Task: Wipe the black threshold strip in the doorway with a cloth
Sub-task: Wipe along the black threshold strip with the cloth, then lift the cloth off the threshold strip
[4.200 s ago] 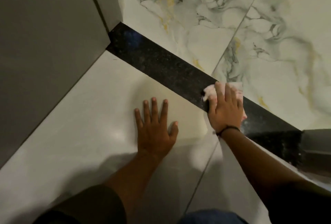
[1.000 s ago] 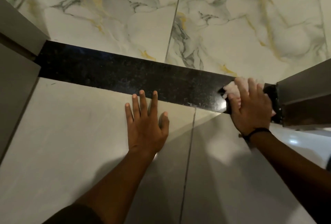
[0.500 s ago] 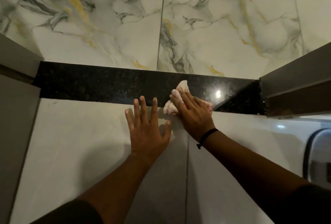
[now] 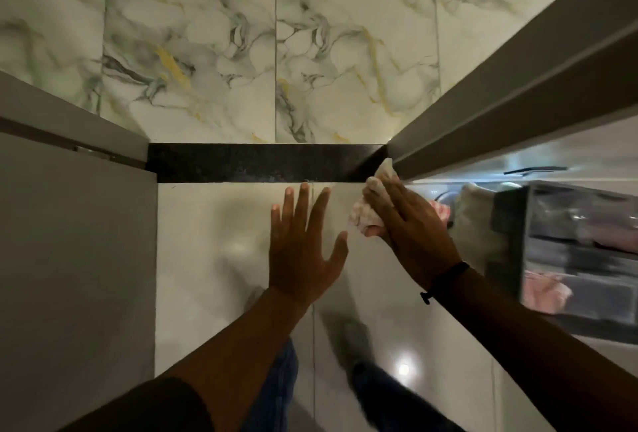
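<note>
- Progress reads as late or between passes: the black threshold strip (image 4: 262,162) runs across the doorway from the left door frame (image 4: 72,128) to the door edge (image 4: 483,110) on the right, and a pale dusty streak shows along its near edge, so by my judgement at least that edge wants another pass.
- Cloth (image 4: 371,204), pale and crumpled, lies mostly on the light floor tile (image 4: 207,242) just on the near side of the strip's right end; only its far tip reaches up against the strip's right corner, where the strip meets the door edge.
- Right hand (image 4: 411,235) lies flat over the cloth with the fingers stretched toward that corner, pressing rather than gripping; a dark band circles the wrist.
- Left hand (image 4: 303,245) is empty, fingers spread, palm facing the tile; the middle fingertip (image 4: 304,187) stops just short of the strip's near edge. I cannot tell whether the palm bears on the floor or hovers.
- Both hands sit near each other but do not touch; the strip lies just beyond the two sets of fingertips, its left and middle stretches uncovered.
- What remains, I judge, is bringing the cloth back onto the strip and sweeping toward the left frame.
</note>
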